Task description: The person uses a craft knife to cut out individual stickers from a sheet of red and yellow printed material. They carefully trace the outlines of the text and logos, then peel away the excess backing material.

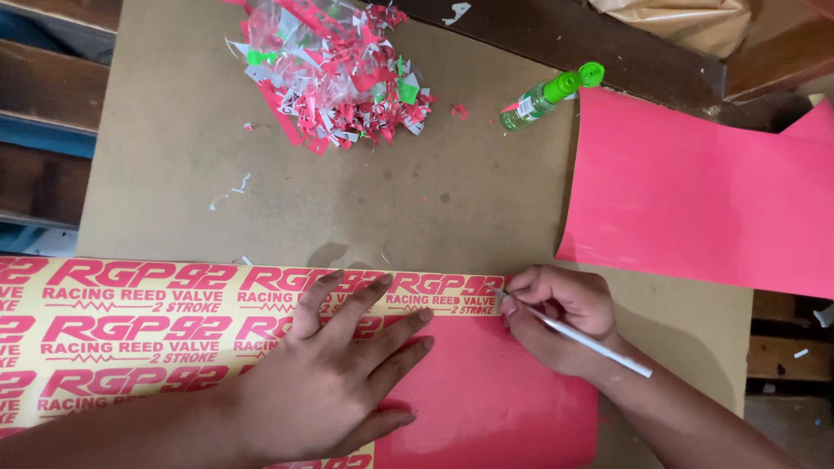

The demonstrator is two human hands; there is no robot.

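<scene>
Head view. Left hand (334,369): fingers spread flat on sticker sheet (130,326), which lies on brown board (434,191). Right hand (560,317): fingers closed on white tool (591,343) at sheet's right edge. Scrap pile (334,69), green bottle (547,95), pink sheet (695,191) beyond.

The work surface is a brown board table top (434,191) set among dark wooden planks. Lying directly on it are a heap of red, clear and green cut scraps (334,69) at the far edge, a small green-capped bottle (547,95) on its side, and a plain red sheet (695,195) at the right. A yellow sheet with red lettering (130,330) lies flat along the near edge, with scattered paper flecks (234,187) nearby.
</scene>
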